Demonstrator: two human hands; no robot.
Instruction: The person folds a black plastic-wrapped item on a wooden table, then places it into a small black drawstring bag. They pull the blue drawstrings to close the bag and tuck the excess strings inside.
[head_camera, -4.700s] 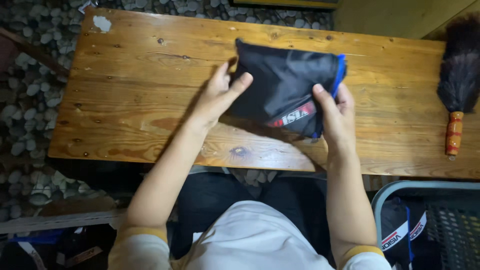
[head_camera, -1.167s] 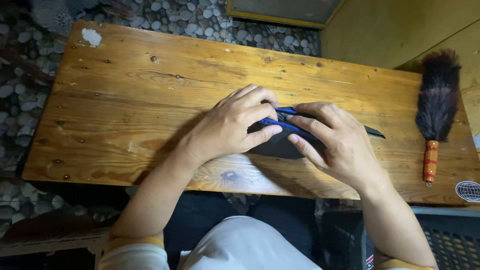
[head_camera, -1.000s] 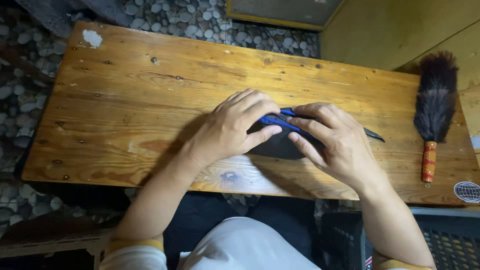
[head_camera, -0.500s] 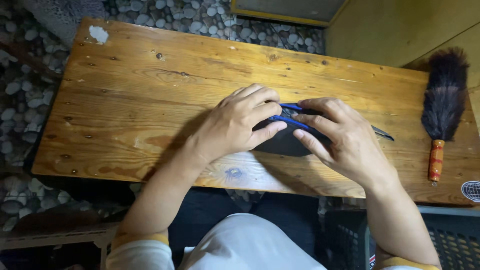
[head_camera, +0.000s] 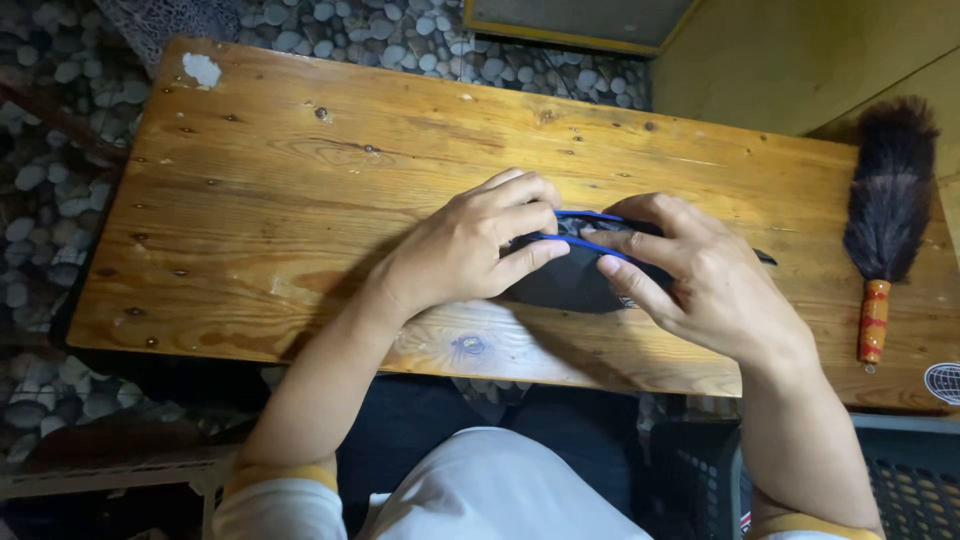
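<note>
While both press down, left hand (head_camera: 465, 250), right hand (head_camera: 700, 285) — fingers curled, gripping the folded black cloth (head_camera: 570, 285) — wooden table (head_camera: 300, 200).

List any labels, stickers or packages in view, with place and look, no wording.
Round sticker: right end of the wooden table, near the front edge, white with dark line pattern, partly cut off.
Pale scrap or sticker remnant: table's far left corner, whitish, irregular.
No packages or screens visible.

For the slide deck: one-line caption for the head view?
Left hand and right hand press a folded black, blue-edged fabric bundle on a wooden table, feather duster alongside.
</note>
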